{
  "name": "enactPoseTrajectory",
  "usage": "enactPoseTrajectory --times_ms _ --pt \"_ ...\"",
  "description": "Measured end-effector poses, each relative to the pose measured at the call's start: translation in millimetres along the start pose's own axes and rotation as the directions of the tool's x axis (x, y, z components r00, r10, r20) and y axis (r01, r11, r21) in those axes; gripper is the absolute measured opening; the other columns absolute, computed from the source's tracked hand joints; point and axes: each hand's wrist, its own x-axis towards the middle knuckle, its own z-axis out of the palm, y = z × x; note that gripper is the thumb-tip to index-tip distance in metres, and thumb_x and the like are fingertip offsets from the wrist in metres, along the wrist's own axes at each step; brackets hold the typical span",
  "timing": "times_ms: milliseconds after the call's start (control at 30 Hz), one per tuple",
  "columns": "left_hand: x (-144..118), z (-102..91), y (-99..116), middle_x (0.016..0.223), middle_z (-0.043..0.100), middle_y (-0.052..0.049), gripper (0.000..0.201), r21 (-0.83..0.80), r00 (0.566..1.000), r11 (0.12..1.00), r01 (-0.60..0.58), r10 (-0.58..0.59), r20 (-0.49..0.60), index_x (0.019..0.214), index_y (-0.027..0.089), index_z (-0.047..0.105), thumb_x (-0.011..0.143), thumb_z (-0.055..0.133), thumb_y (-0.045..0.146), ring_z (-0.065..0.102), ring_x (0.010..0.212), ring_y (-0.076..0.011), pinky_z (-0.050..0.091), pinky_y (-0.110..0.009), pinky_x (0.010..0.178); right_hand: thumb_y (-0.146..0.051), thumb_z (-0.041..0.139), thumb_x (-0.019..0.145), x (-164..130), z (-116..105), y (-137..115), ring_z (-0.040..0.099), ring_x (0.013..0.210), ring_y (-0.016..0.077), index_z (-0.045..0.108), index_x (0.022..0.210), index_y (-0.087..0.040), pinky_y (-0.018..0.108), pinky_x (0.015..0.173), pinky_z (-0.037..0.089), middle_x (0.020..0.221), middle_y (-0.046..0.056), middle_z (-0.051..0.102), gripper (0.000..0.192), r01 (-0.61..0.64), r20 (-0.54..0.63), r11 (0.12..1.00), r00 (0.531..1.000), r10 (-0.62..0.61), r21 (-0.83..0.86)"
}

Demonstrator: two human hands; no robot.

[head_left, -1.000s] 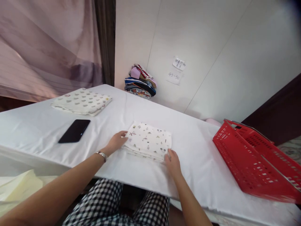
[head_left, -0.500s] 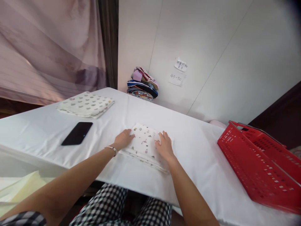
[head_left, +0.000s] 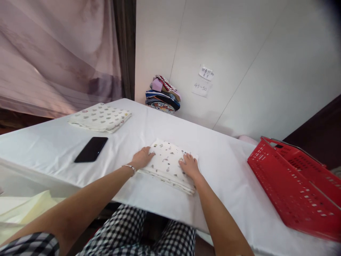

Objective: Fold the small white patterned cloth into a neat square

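A white cloth (head_left: 167,160) with small printed figures lies folded in a flat rectangle on the white-covered table, its layered edge facing me. My left hand (head_left: 143,158) rests on its left side, fingers stretched along the edge. On the right side my right hand (head_left: 189,166) lies flat over the fabric with the fingers apart. Neither hand grips the cloth. A second folded cloth (head_left: 102,118), white with grey shapes, lies at the back left of the table.
A black phone (head_left: 91,149) lies to the left on the white table (head_left: 223,170). The red plastic basket (head_left: 290,188) stands at the right edge. Behind the table is a pile of folded clothes (head_left: 163,95) against the wall, which bears paper notes (head_left: 201,88).
My right hand has shifted slightly right and flattened on the cloth, uncovering more print. My left hand stays at the left side. The whole view has moved a little.
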Motion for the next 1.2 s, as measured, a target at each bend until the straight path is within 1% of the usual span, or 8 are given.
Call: enactPoseTrajectory --times_ms 100,200,300,433,567,767,967,1200 --pt "-8.0 -3.2 -11.3 0.121 0.057 -0.014 0.053 -0.066 0.999 0.997 0.041 -0.040 0.014 0.120 0.017 0.049 0.084 0.037 0.053 0.056 0.106 -0.0288 0.043 -0.037 0.085 -0.046 0.036 0.091 -37.1 9.1 -0.3 0.023 0.138 0.0259 0.046 0.133 -0.019 0.045 0.110 0.018 0.148 0.009 0.030 0.051 0.142 -0.015 0.989 0.990 -0.142 0.032" --pt "-21.2 -5.1 -23.1 0.105 0.064 -0.013 0.050 -0.115 0.998 0.992 0.056 -0.056 0.008 0.110 0.017 0.055 0.082 0.039 0.055 0.060 0.095 -0.0276 0.044 -0.035 0.077 -0.043 0.032 0.094 -75.9 28.0 8.3 0.029 0.135 0.0245 0.048 0.132 -0.020 0.045 0.109 0.022 0.145 0.008 0.037 0.047 0.238 -0.153 0.971 0.960 -0.235 -0.002" --pt "-33.2 -7.3 -29.1 0.089 0.066 -0.010 0.046 -0.121 0.999 0.992 0.044 -0.044 0.008 0.093 0.018 0.059 0.080 0.039 0.057 0.061 0.083 -0.0259 0.043 -0.033 0.069 -0.036 0.033 0.095 -97.6 43.4 19.9 0.034 0.133 0.0233 0.050 0.130 -0.018 0.044 0.109 0.025 0.140 0.008 0.043 0.043 0.291 -0.293 0.954 0.907 -0.301 -0.078" --pt "-44.6 -10.5 -31.2 0.083 0.066 -0.008 0.041 -0.154 0.998 0.986 0.060 -0.064 -0.018 0.085 0.019 0.058 0.077 0.043 0.057 0.061 0.078 -0.0239 0.042 -0.031 0.065 -0.032 0.039 0.093 -101.8 49.9 27.6 0.037 0.130 0.0230 0.053 0.127 -0.016 0.043 0.108 0.028 0.135 0.009 0.050 0.040 0.347 -0.393 0.926 0.838 -0.379 -0.151" --pt "-54.5 -11.0 -36.6 0.076 0.065 -0.006 0.039 -0.216 0.995 0.971 0.097 -0.102 -0.014 0.077 0.019 0.057 0.077 0.044 0.055 0.060 0.072 -0.0218 0.041 -0.030 0.062 -0.036 0.045 0.091 -100.1 49.8 28.5 0.039 0.129 0.0252 0.052 0.127 -0.015 0.045 0.107 0.030 0.135 0.011 0.050 0.043 0.389 -0.428 0.905 0.797 -0.425 -0.175" --pt "-57.5 -11.8 -45.1 0.064 0.060 -0.003 0.037 -0.321 0.988 0.934 0.156 -0.148 0.050 0.065 0.019 0.057 0.071 0.052 0.056 0.056 0.062 -0.0190 0.039 -0.029 0.057 -0.034 0.044 0.091 -101.6 51.2 31.0 0.041 0.127 0.0256 0.054 0.125 -0.015 0.047 0.106 0.030 0.132 0.012 0.053 0.040 0.404 -0.450 0.900 0.781 -0.432 -0.163" --pt "-59.6 -10.4 -44.9 0.047 0.041 0.003 0.041 -0.518 0.980 0.833 0.195 -0.145 0.136 0.054 0.020 0.044 0.070 0.055 0.057 0.042 0.047 -0.0127 0.033 -0.028 0.051 -0.029 0.042 0.093 -106.1 51.0 35.0 0.048 0.120 0.0217 0.060 0.117 -0.016 0.044 0.105 0.032 0.124 0.011 0.059 0.033 0.460 -0.489 0.879 0.742 -0.458 -0.125" --pt "-61.8 -10.2 -37.6 0.049 0.043 0.003 0.039 -0.549 0.986 0.819 0.166 -0.130 0.104 0.056 0.020 0.044 0.073 0.053 0.054 0.043 0.048 -0.0121 0.032 -0.027 0.051 -0.023 0.040 0.094 -106.1 49.0 31.6 0.056 0.110 0.0189 0.066 0.107 -0.018 0.041 0.100 0.037 0.112 0.009 0.066 0.030 0.477 -0.533 0.877 0.727 -0.432 -0.059"
